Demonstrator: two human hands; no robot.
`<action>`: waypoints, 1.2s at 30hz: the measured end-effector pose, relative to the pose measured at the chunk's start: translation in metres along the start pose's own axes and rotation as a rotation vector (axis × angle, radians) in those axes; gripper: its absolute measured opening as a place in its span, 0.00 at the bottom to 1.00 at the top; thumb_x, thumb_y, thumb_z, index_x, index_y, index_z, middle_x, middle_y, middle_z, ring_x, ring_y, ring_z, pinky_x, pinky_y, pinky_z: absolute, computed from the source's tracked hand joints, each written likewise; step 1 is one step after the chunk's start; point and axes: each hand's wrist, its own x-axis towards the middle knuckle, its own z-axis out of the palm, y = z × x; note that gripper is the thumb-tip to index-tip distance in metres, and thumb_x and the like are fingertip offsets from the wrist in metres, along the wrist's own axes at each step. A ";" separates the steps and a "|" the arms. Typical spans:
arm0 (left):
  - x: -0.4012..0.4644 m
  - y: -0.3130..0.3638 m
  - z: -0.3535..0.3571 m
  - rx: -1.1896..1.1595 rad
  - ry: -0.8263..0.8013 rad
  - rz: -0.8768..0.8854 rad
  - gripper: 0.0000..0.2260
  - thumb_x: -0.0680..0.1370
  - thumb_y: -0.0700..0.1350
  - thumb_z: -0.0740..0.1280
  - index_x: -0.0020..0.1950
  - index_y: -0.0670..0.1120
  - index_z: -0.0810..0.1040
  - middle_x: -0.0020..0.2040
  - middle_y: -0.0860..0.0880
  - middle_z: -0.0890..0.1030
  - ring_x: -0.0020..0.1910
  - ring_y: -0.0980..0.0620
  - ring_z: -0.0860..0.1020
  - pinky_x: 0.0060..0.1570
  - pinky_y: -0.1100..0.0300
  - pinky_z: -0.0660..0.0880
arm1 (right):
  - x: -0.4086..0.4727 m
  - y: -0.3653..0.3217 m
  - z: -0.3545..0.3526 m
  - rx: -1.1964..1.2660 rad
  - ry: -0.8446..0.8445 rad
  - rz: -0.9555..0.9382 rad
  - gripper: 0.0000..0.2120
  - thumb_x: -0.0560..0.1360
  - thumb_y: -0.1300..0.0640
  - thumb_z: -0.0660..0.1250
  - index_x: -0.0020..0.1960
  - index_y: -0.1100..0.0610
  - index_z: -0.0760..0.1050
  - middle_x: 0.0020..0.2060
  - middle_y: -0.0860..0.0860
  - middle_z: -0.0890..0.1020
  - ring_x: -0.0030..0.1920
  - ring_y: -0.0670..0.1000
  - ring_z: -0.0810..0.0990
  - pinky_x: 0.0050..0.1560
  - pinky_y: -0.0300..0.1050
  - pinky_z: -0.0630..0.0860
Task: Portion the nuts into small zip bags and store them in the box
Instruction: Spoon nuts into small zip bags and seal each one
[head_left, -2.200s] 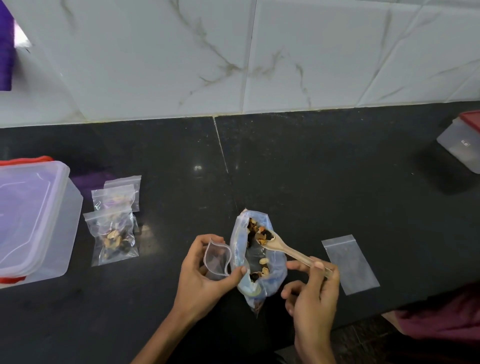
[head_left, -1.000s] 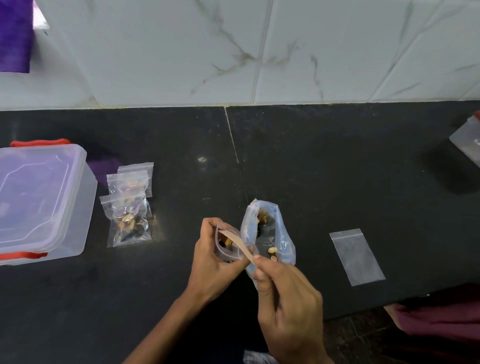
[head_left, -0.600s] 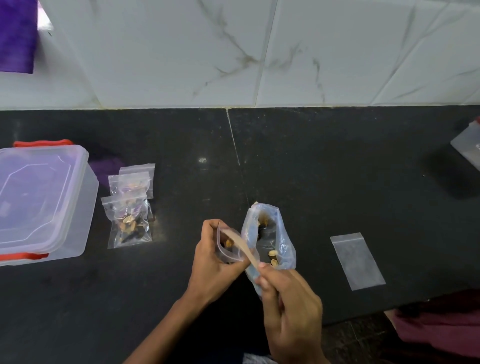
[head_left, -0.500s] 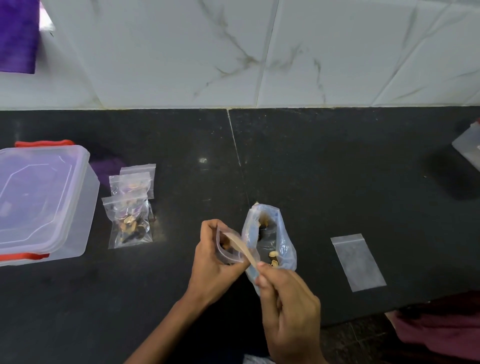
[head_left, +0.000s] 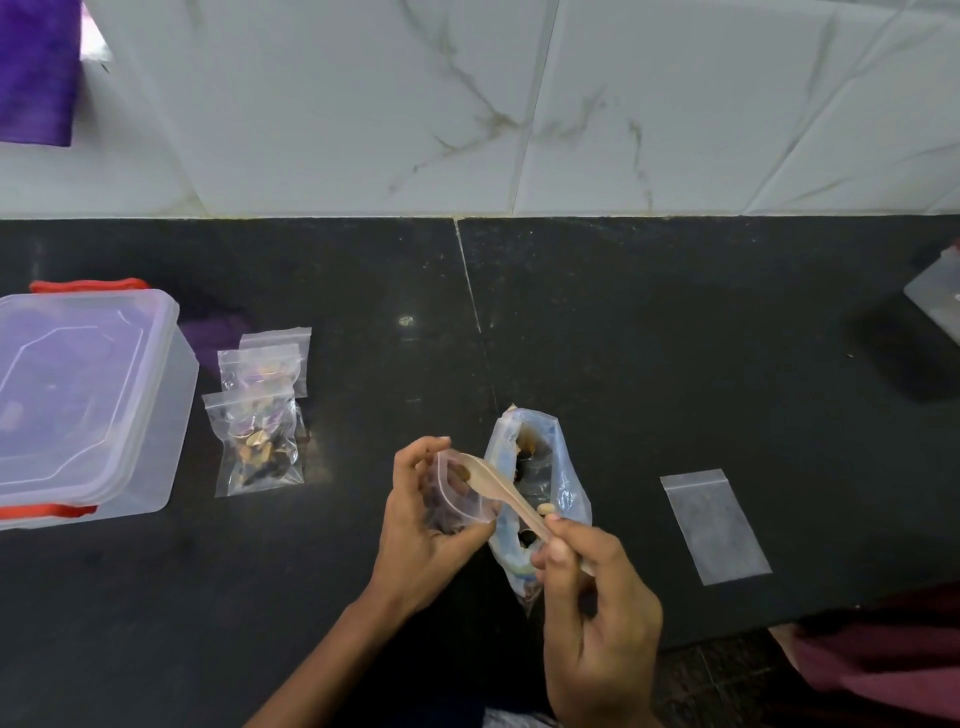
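My left hand (head_left: 421, 530) holds a small zip bag (head_left: 460, 493) open at its mouth, with a few nuts inside. My right hand (head_left: 597, 623) grips the handle of a pale wooden spoon (head_left: 498, 491), whose bowl sits inside the small bag's mouth. Just right of it stands the larger plastic bag of mixed nuts (head_left: 540, 488), open at the top. Three filled zip bags (head_left: 260, 415) lie overlapping on the black counter to the left. The clear lidded box (head_left: 88, 405) with red clips stands at the far left, lid on.
An empty zip bag (head_left: 714, 525) lies flat to the right. Another clear container (head_left: 937, 291) sits at the far right edge. A purple cloth (head_left: 36, 67) hangs on the tiled wall. The counter's front edge (head_left: 727, 631) runs just below my hands.
The spoon came out of the large nut bag with nuts and went left into the small zip bag. In the last half second its bowl tipped further in.
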 end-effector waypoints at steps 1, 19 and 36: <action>0.000 -0.001 0.000 0.026 -0.012 0.037 0.31 0.67 0.46 0.74 0.64 0.66 0.64 0.49 0.58 0.77 0.45 0.57 0.79 0.45 0.69 0.75 | 0.000 0.000 0.000 0.002 -0.005 0.006 0.11 0.82 0.48 0.55 0.55 0.52 0.73 0.41 0.40 0.79 0.26 0.44 0.75 0.27 0.37 0.75; 0.004 -0.003 -0.003 0.139 -0.015 0.178 0.17 0.70 0.45 0.73 0.53 0.57 0.71 0.50 0.54 0.74 0.46 0.52 0.77 0.41 0.60 0.76 | 0.000 -0.007 0.002 0.033 0.043 0.091 0.11 0.82 0.48 0.54 0.54 0.50 0.73 0.35 0.42 0.80 0.28 0.38 0.77 0.25 0.33 0.73; 0.003 0.001 -0.004 0.166 0.026 0.088 0.19 0.68 0.48 0.74 0.54 0.60 0.70 0.42 0.53 0.80 0.39 0.56 0.80 0.39 0.68 0.76 | 0.002 -0.008 0.000 0.053 0.045 0.098 0.10 0.82 0.48 0.53 0.56 0.49 0.71 0.39 0.42 0.79 0.28 0.39 0.77 0.24 0.32 0.73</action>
